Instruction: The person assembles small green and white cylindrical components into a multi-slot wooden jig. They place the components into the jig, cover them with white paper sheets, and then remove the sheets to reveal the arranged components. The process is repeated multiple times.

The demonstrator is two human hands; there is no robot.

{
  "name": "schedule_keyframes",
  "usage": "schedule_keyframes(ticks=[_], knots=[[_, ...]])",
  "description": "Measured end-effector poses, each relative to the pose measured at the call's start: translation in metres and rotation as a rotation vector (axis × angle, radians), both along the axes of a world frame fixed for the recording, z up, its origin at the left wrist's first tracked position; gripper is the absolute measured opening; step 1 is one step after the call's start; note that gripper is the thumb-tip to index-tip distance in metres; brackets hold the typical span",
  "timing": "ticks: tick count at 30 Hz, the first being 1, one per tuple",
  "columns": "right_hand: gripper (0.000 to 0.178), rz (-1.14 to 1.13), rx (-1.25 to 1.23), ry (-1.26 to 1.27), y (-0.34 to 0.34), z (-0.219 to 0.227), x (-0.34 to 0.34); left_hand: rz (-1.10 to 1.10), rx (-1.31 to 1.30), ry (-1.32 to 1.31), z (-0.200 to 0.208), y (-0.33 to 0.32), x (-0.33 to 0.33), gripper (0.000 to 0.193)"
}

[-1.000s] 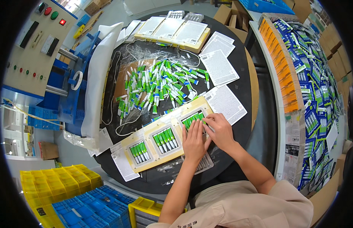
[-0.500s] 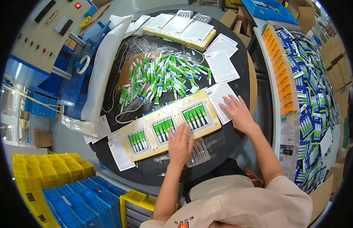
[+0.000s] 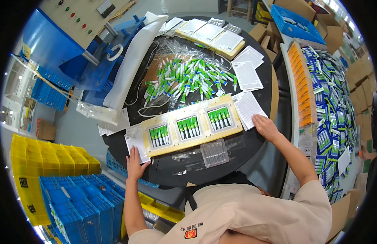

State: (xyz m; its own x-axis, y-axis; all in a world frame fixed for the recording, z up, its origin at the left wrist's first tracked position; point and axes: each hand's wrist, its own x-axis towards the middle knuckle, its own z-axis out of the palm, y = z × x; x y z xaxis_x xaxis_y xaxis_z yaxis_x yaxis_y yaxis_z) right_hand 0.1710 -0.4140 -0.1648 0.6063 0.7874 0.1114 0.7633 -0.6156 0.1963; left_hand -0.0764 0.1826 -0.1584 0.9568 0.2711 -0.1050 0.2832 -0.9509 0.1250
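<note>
A cream-yellow tray [image 3: 184,147] lies across the near part of the round black table. Its three clear-plastic-lined windows each hold a row of small green-and-white tubes [image 3: 188,127]. My left hand [image 3: 136,164] rests at the tray's left end, fingers stretched over a white printed card [image 3: 135,140] and thumb out to the side. At the right end, my right hand [image 3: 266,128] has its fingers drawn together on the edge of another white card [image 3: 249,106]; its thumb is hidden. An unfilled clear blister [image 3: 215,153] lies just below the tray.
A pile of loose tubes [image 3: 188,79] covers the table's middle. Behind it sits a second tray with white cards [image 3: 209,32]. A blue machine [image 3: 74,61] stands left, blue crates [image 3: 81,203] lower left. Many packed blister cards [image 3: 326,122] fill the right-hand bench.
My left hand has left the tray's middle window and moved left to the card at its end. My right hand's spread fingers have drawn together at the right card's edge. The view has shifted.
</note>
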Motion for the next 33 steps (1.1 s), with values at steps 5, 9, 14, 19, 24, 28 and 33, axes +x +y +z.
schedule_keyframes(ticks=[5,9,14,19,24,28,33], knots=[[0.041,-0.109,-0.015,0.064,0.014,0.009,-0.005,-0.221,0.128,-0.047,-0.012,0.020,-0.004,0.062],[0.045,-0.066,-0.032,-0.022,0.018,0.006,-0.004,-0.220,0.051,-0.145,0.022,0.030,-0.013,0.048],[0.047,-0.090,-0.020,0.019,0.010,0.000,-0.005,0.103,-0.098,-0.490,0.075,-0.012,-0.015,0.048],[0.037,-0.117,0.204,-0.026,-0.004,0.003,-0.014,-0.192,-0.006,-0.511,0.080,-0.070,0.006,0.051],[0.022,-0.123,0.346,-0.025,0.001,0.008,-0.026,-0.318,0.087,-0.454,0.054,-0.084,0.027,0.049],[0.022,-0.241,0.420,-0.002,0.012,0.046,-0.044,-0.319,0.189,-0.440,0.039,-0.079,0.029,0.048],[0.038,-0.223,0.705,-0.242,0.063,0.112,-0.077,-0.271,0.270,-0.412,0.023,-0.084,0.027,0.047]])
